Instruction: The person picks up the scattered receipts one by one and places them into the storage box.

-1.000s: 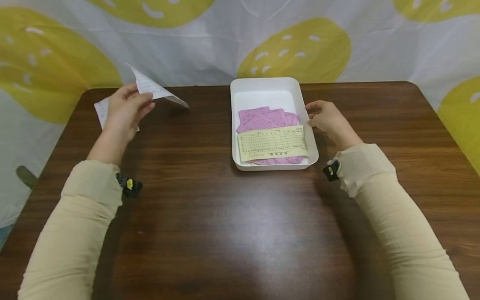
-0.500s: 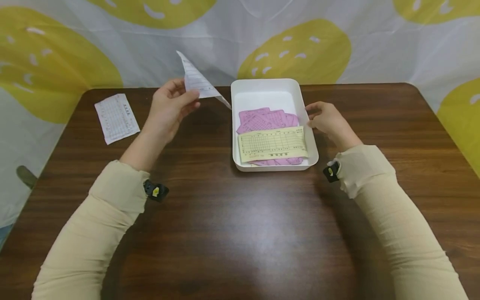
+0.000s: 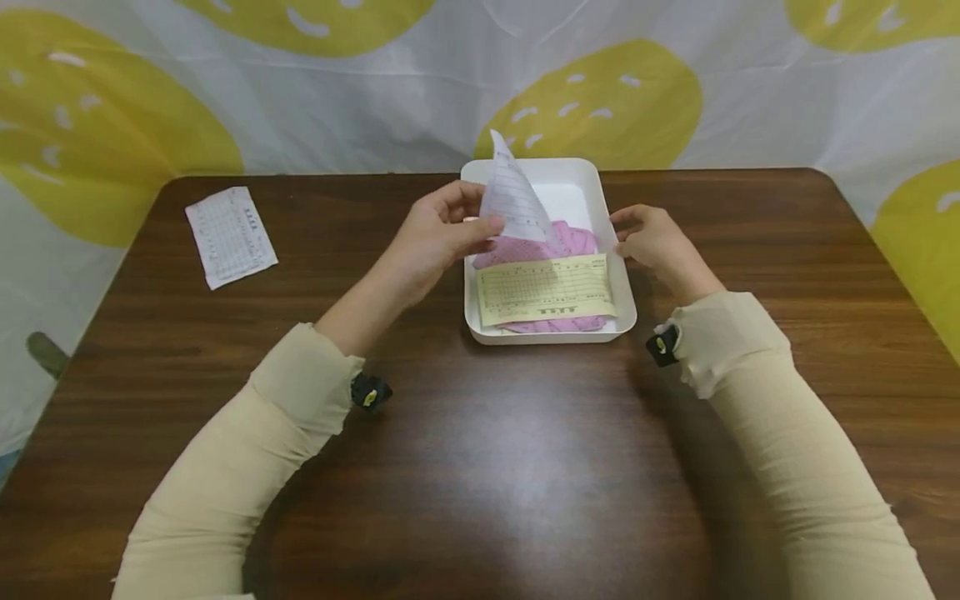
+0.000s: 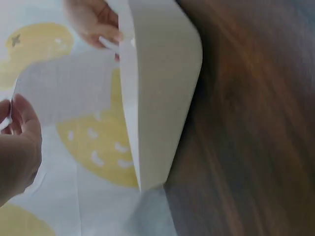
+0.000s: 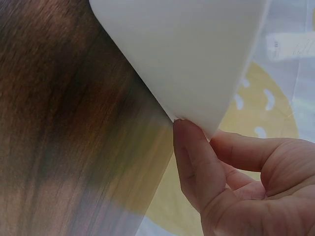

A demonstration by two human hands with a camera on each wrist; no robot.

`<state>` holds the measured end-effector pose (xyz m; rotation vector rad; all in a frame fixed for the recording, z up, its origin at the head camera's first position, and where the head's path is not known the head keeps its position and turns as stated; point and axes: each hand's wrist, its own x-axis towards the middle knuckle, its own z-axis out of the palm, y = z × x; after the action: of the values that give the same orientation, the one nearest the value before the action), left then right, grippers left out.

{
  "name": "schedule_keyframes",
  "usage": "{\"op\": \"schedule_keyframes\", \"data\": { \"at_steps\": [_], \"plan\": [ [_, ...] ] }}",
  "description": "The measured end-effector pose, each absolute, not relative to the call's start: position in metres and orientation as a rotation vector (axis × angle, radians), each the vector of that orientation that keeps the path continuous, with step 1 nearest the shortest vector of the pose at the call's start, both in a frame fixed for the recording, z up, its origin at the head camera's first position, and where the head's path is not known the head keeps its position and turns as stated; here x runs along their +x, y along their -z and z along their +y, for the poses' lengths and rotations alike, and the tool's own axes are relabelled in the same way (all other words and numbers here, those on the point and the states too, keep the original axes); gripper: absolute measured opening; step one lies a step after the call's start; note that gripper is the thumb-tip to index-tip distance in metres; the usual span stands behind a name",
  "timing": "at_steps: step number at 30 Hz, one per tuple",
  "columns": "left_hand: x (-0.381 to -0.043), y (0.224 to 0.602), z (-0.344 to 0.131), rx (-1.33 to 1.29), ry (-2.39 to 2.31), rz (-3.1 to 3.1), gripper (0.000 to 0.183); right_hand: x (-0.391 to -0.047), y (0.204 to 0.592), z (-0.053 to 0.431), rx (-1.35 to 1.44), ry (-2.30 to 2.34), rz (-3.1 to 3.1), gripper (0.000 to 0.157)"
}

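Observation:
My left hand (image 3: 427, 242) pinches a white printed paper slip (image 3: 513, 196) between thumb and fingers. The slip is bent, one corner pointing up, and hangs over the white tray (image 3: 555, 337). Inside the tray, several pink slips (image 3: 573, 240) lie overlapping, with a yellow printed slip (image 3: 547, 290) across their near part. At the tray's right side, my right hand (image 3: 660, 246) holds the rim with its fingertips, also visible in the right wrist view, where the fingers (image 5: 204, 162) meet the tray's outer wall. The left wrist view shows the held slip from its pale back.
Another white printed slip (image 3: 232, 237) lies flat at the table's far left. The dark brown wooden table (image 3: 480, 467) ends at a white curtain (image 3: 360, 92) with yellow shapes behind the tray.
My left hand has carried the white slip rightward from the table's left side to above the tray, uncovering the other white slip. The right hand and tray have stayed in place.

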<state>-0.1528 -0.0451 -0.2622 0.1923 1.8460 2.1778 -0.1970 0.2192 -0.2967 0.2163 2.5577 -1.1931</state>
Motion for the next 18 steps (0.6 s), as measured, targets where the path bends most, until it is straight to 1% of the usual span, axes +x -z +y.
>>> {"op": "schedule_keyframes", "data": {
  "at_steps": [4, 9, 18],
  "plan": [
    [-0.147, 0.271, -0.035, 0.259, -1.995, 1.877, 0.033, -0.197, 0.297, 0.218, 0.22, 1.208, 2.546, 0.049],
    [-0.147, 0.281, -0.031, 0.255, -1.87, 1.92, 0.035, -0.199, 0.297, 0.217, 0.21, 1.216, 2.54, 0.05],
    [-0.159, 0.294, -0.033, 0.208, -1.774, 2.205, 0.038, -0.201, 0.298, 0.215, 0.232, 1.214, 2.537, 0.05]
  ]
}}
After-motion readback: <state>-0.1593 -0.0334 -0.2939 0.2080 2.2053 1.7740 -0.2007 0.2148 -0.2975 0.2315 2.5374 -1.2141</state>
